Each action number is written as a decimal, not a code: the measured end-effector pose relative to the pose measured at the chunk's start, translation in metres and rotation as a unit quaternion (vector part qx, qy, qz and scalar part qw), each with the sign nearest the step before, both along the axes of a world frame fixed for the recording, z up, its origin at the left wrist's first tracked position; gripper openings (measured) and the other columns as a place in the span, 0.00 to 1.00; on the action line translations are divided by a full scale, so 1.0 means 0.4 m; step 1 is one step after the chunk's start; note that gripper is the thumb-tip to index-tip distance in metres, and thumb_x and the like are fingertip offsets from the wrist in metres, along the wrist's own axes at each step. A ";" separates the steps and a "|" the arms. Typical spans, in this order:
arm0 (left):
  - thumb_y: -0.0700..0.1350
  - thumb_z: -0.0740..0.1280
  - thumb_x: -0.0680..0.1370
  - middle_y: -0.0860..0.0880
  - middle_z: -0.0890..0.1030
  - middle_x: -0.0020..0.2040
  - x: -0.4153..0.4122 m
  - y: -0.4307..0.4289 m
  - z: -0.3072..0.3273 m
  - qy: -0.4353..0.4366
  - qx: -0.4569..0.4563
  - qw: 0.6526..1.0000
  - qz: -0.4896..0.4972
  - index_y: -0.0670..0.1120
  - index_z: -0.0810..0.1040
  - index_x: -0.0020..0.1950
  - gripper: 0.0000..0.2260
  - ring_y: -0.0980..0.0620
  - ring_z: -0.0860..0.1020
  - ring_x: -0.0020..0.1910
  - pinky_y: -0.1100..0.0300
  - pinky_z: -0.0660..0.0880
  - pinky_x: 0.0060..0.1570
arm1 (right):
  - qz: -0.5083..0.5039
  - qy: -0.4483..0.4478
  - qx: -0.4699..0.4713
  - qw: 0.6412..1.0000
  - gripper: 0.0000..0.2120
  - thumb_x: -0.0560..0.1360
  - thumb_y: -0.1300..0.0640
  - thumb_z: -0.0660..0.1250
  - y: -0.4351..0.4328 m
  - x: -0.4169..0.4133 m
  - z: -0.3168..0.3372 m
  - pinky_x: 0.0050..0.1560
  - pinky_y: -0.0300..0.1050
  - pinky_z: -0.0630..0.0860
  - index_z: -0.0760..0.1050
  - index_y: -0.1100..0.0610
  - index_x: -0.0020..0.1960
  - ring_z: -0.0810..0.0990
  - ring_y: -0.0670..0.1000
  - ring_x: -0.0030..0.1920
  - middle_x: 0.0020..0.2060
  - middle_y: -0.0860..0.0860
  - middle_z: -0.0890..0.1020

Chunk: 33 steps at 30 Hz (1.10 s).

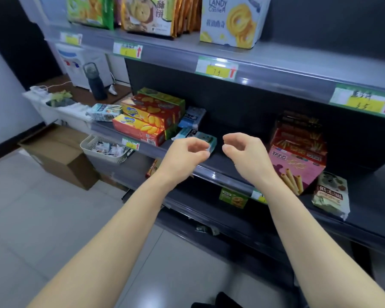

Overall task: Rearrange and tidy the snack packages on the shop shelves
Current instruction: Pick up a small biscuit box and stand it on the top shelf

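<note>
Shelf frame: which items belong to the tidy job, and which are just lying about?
Job:
red biscuit boxes
light-blue packet
pink wafer box
green-white packet
LANDY cookie box

Lying about:
dark bottle
water dispenser
cardboard box on the floor

The biscuit boxes (140,130) are red and yellow; the rear box (165,97) is green. The wafer box (296,167) is pink with brown sticks printed on it. The small packet (200,138) is pale blue. The shelves (369,192) are dark grey, and the price labels (217,68) are yellow with red arrows.
</note>
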<state>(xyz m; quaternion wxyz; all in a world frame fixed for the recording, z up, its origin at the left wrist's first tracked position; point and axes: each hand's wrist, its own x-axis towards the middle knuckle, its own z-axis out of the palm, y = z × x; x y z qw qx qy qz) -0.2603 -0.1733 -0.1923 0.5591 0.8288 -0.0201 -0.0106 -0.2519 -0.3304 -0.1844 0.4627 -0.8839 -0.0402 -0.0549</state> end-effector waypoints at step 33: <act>0.40 0.68 0.76 0.53 0.83 0.47 0.233 0.279 0.263 -0.159 -0.020 0.987 0.008 0.52 0.80 0.50 0.07 0.59 0.80 0.45 0.65 0.76 0.49 | 0.068 -0.137 0.112 0.982 0.12 0.76 0.59 0.66 0.313 0.267 0.209 0.56 0.36 0.74 0.79 0.54 0.59 0.80 0.42 0.53 0.52 0.46 0.82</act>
